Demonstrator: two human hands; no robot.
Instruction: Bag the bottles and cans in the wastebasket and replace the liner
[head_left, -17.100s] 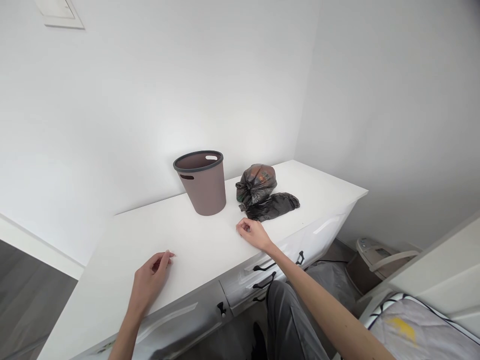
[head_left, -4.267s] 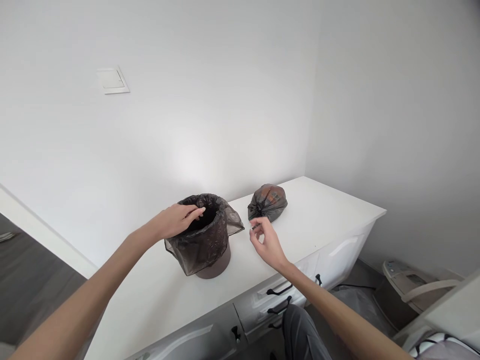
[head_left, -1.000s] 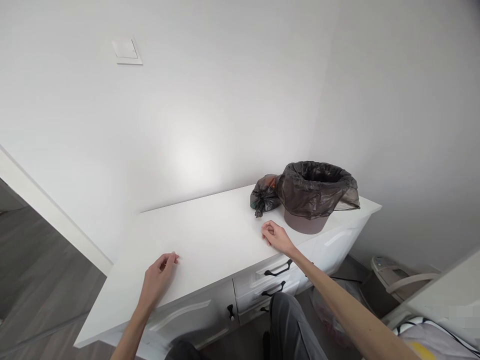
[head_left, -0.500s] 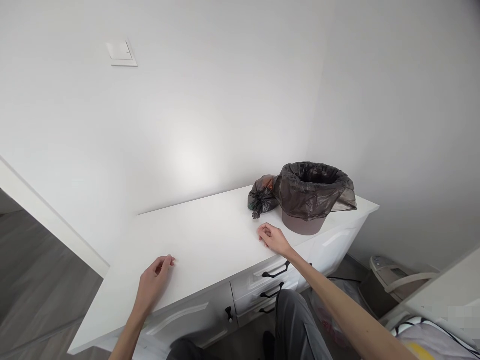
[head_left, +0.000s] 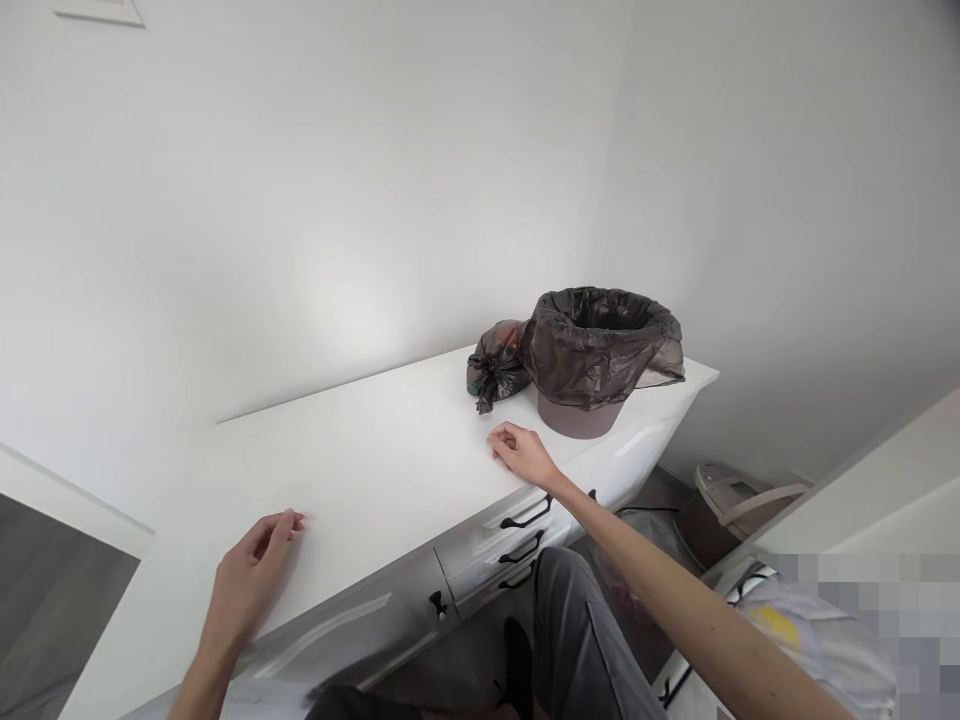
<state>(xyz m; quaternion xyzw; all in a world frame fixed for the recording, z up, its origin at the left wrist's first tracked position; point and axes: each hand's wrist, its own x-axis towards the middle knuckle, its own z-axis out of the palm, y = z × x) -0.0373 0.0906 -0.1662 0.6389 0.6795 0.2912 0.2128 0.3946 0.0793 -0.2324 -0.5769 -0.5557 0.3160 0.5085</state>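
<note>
White on top and front, the drawer cabinet point(head_left: 375, 460) spans the view from left to right; nearest, a knee in grey trousers point(head_left: 581, 620) juts up before it, and the bare right forearm point(head_left: 660, 585) crosses the lower right, blocking part of the floor point(head_left: 64, 590); beside that arm lies a quilted pad point(head_left: 832, 640) with a yellow patch, partly pixelated; the left hand point(head_left: 247, 570) sits by the cabinet's near edge, fingers loosely curled in, thumb closed against them; the right hand point(head_left: 523, 456), farther along and likewise loosely closed, lies just in front of the waste bin point(head_left: 577, 420); the bin stands upright toward the right end of the top, its rim hidden under a black bin liner point(head_left: 589, 365) that drapes over the sides; left of it sits a knotted black rubbish bag point(head_left: 496, 365), partly masked by the liner, orange showing through; on the floor past the cabinet stands a lidded brown appliance point(head_left: 709, 525); behind rises the pale wall point(head_left: 360, 180), a switch frame point(head_left: 101, 12) cut off at upper left.
</note>
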